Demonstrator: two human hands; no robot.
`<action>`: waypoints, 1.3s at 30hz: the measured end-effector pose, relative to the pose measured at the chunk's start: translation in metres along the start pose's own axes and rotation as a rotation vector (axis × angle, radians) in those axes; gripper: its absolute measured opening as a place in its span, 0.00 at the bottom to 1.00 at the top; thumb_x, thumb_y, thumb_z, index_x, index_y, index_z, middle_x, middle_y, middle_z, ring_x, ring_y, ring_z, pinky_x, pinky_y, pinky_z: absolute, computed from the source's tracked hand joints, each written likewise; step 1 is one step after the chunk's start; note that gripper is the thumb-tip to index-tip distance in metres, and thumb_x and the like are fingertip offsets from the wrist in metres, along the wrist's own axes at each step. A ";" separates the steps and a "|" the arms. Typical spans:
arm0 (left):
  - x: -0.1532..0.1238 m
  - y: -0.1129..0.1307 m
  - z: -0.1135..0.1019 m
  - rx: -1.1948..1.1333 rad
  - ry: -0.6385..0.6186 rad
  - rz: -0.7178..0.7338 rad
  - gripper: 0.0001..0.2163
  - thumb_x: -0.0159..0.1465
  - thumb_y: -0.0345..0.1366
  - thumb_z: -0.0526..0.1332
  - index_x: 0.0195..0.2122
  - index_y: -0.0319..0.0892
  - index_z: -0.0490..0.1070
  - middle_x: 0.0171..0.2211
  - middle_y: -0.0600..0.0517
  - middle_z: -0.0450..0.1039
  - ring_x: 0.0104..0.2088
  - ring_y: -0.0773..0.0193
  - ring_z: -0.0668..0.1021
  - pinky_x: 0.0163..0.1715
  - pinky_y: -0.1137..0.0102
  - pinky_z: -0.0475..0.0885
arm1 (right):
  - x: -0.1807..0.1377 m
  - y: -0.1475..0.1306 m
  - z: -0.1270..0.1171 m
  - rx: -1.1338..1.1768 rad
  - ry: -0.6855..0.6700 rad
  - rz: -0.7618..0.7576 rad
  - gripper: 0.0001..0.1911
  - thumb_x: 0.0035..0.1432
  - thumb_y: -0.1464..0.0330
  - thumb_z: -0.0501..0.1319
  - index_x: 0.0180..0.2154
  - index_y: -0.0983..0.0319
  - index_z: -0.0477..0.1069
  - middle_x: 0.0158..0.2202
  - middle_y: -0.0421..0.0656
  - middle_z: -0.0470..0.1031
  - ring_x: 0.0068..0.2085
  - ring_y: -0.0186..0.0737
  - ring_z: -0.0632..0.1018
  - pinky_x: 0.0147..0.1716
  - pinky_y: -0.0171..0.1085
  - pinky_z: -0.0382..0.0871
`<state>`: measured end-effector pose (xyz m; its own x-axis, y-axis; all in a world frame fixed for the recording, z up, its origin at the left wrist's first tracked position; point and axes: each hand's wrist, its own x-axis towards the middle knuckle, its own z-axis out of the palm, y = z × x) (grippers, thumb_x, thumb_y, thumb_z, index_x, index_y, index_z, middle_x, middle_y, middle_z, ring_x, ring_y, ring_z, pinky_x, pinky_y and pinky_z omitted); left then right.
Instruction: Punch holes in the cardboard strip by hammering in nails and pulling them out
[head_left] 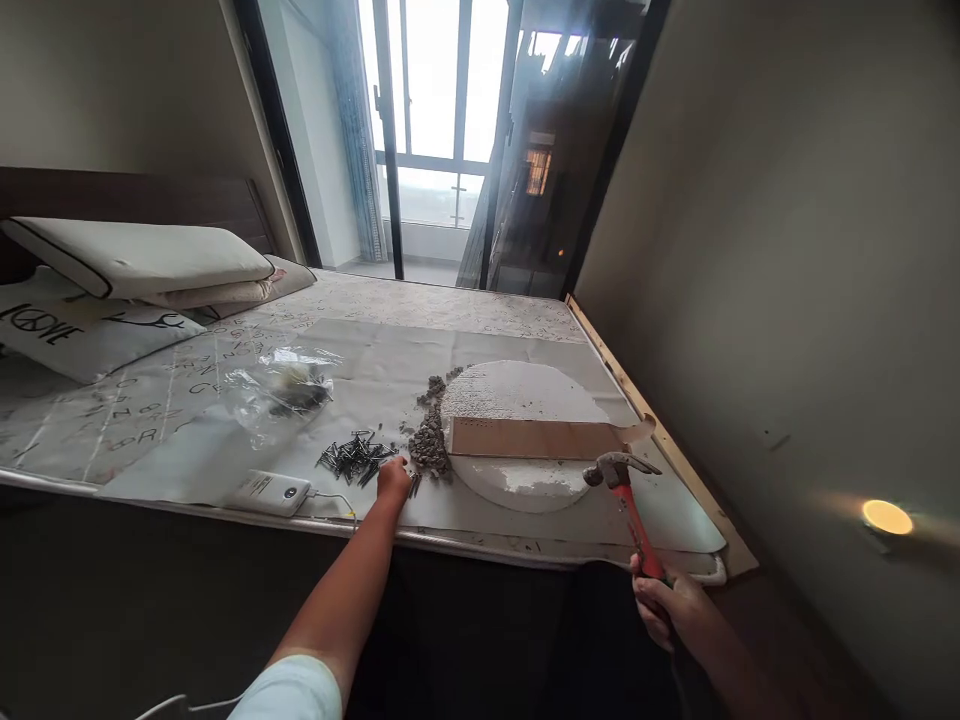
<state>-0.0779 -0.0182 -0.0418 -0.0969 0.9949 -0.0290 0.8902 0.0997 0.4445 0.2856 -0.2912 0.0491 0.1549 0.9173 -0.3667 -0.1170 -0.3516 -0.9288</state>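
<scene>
Gripping red hammer (636,520) in fisted right hand (671,605) over bed (420,300) front edge near right corner; resting left hand (393,480), fingers curled, grasp unclear, by front edge between nails (354,456) and gravel (431,440), beside white disc (525,395).

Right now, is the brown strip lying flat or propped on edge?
Lying flat: the brown strip shows its broad face up across the white disc, with the hammer in the right hand beside its end.

bag (289,388) contents unclear, hammer (632,515) handle end hidden
</scene>
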 end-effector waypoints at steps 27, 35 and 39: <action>0.008 0.024 -0.023 -1.268 -0.167 -0.327 0.15 0.56 0.23 0.57 0.45 0.35 0.62 0.28 0.50 0.71 0.24 0.73 0.74 0.23 0.79 0.69 | 0.004 -0.004 0.004 -0.003 -0.037 0.039 0.13 0.48 0.61 0.56 0.34 0.60 0.58 0.14 0.28 0.52 0.12 0.26 0.54 0.08 0.28 0.51; 0.008 0.045 -0.026 -1.436 -0.467 -0.400 0.03 0.60 0.27 0.55 0.35 0.35 0.65 0.28 0.50 0.69 0.12 0.82 0.56 0.09 0.81 0.51 | 0.010 -0.009 0.010 -0.004 -0.090 0.020 0.11 0.50 0.62 0.55 0.34 0.60 0.56 0.14 0.27 0.52 0.11 0.25 0.54 0.08 0.27 0.51; 0.007 0.058 -0.028 -1.424 -0.484 -0.342 0.06 0.63 0.35 0.53 0.33 0.37 0.64 0.26 0.52 0.69 0.11 0.83 0.51 0.08 0.80 0.45 | 0.012 -0.010 0.013 -0.013 -0.104 0.041 0.12 0.50 0.62 0.56 0.34 0.60 0.56 0.14 0.27 0.52 0.12 0.26 0.54 0.08 0.27 0.53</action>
<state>-0.0393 -0.0058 0.0085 0.1984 0.8668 -0.4574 -0.3189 0.4984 0.8062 0.2763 -0.2748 0.0545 0.0472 0.9162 -0.3980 -0.1084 -0.3914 -0.9138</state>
